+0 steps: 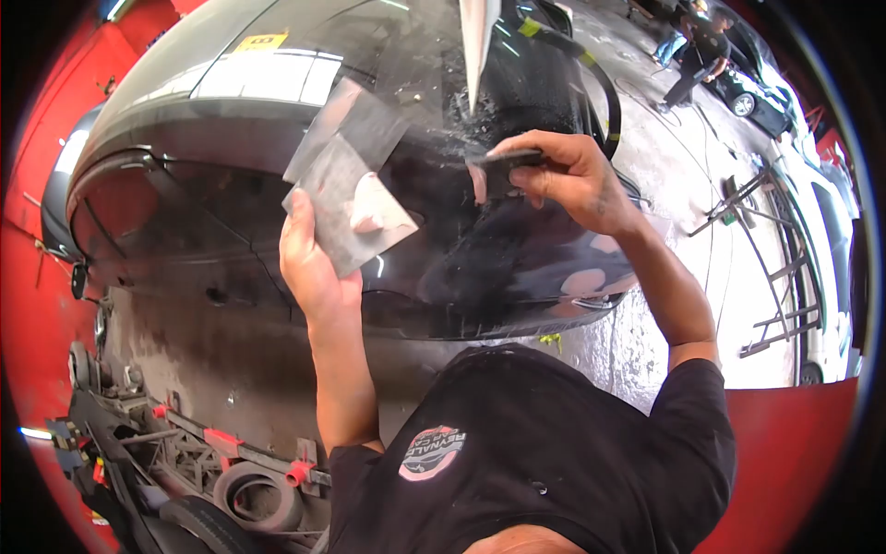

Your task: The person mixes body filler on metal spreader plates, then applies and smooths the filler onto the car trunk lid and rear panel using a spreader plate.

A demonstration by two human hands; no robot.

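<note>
My left hand [318, 263] grips a flat grey mixing board [328, 198] by its near edge. A lump of pale pink putty [374, 205] sits on the board's right part. A greyish, see-through sheet [341, 129] shows just beyond the board; whether it joins the board I cannot tell. My right hand [572, 180] pinches a dark putty spreader [508, 159] between thumb and fingers, right of the board and apart from it. Pink putty [479, 183] clings to the spreader's left end. Both hands are above a dark car [203, 198], whose surface has a scuffed, pale-flecked area [452, 129].
A pointed pale object [477, 46] juts in at the top. Tyres [258, 496] and metal frame parts lie at lower left. A metal stand [775, 268] is at right. Another person [706, 55] stands near a dark car [748, 97] at upper right.
</note>
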